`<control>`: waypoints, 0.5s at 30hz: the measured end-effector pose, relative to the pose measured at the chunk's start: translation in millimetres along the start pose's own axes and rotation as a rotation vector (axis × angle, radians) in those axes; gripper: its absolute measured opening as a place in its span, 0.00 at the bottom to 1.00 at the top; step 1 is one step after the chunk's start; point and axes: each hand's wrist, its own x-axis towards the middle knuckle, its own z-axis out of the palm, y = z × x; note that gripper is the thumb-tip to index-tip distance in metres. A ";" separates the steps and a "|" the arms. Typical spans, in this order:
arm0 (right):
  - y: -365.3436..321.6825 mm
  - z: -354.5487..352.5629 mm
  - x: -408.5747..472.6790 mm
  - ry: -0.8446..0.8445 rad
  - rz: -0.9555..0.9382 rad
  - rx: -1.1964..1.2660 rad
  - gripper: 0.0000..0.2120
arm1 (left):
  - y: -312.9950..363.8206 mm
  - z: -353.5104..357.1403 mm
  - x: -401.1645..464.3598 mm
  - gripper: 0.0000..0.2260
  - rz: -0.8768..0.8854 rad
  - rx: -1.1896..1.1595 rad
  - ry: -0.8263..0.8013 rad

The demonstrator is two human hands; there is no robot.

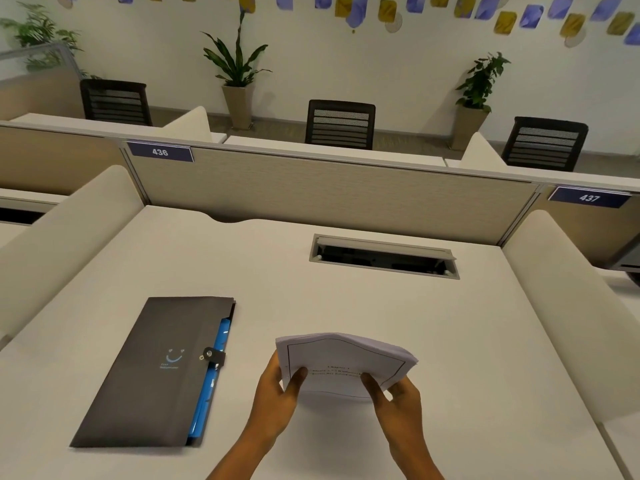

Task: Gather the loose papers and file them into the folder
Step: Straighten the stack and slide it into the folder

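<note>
The stack of papers point(346, 367) is held above the table point(346, 299), at 6 o'clock in the head view. The left hand point(277, 393) grasps the stack's left edge, thumb on the top sheet. The right hand point(398, 396) grasps the lower right corner in the same way. The stack bows upward along its far edge, and its sheets are fanned at the right side, not squared.

The folder point(156, 372) lies flat on the table at 8 o'clock, well apart from the stack. Its snap strap point(214, 355) sits across the opening edge and appears fastened. Blue inserts point(211, 379) show along that edge.

Likely faults from this state:
- Sheet slippage. The fanned, bowed stack may shed sheets if either grip loosens.
- Snagging. Unaligned edges may catch on the blue inserts or crumple at the folder mouth.
- One-hand transfer. Opening the strap requires a free hand, so the remaining hand would carry the whole stack by one edge.
</note>
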 end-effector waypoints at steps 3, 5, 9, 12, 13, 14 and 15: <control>0.4 -2.9 3.7 0.010 0.014 -0.017 0.13 | -0.5 -6.4 3.6 0.19 0.046 0.048 -0.012; 0.0 -6.9 5.9 0.029 0.027 -0.036 0.10 | -5.6 -17.3 8.3 0.17 0.097 0.138 0.008; 7.0 -17.2 9.6 0.129 0.101 -0.032 0.09 | -32.8 -57.9 17.2 0.12 0.139 0.485 0.289; 18.9 -26.9 9.5 0.191 0.182 -0.010 0.14 | -50.7 -93.8 21.5 0.20 0.030 0.820 0.416; 24.5 -30.2 8.2 0.206 0.215 -0.002 0.14 | -55.5 -103.8 22.3 0.24 -0.014 0.870 0.416; 30.4 -33.0 6.6 0.216 0.252 0.001 0.15 | -60.3 -112.6 23.3 0.28 -0.056 0.906 0.409; 36.3 -35.3 4.9 0.221 0.287 -0.005 0.16 | -65.1 -120.3 24.2 0.32 -0.095 0.938 0.400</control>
